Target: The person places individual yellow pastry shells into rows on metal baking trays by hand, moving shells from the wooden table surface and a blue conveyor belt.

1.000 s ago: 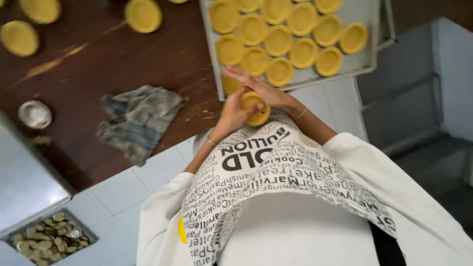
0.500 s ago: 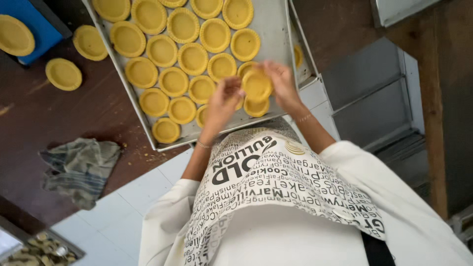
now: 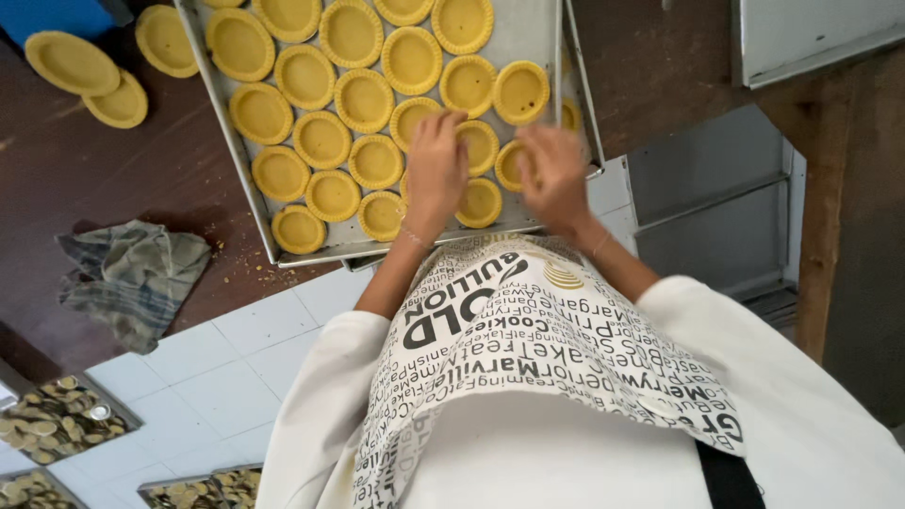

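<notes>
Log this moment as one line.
left hand: flat on tart shells | right hand: blurred, over shell at tray edge | tray: on wooden table | cloth: left of tray

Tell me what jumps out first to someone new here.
A metal baking tray on the dark wooden table is packed with rows of round yellow pastry shells. Both hands, left hand and right hand, rest on its near rows. A crumpled grey cloth lies at left.
</notes>
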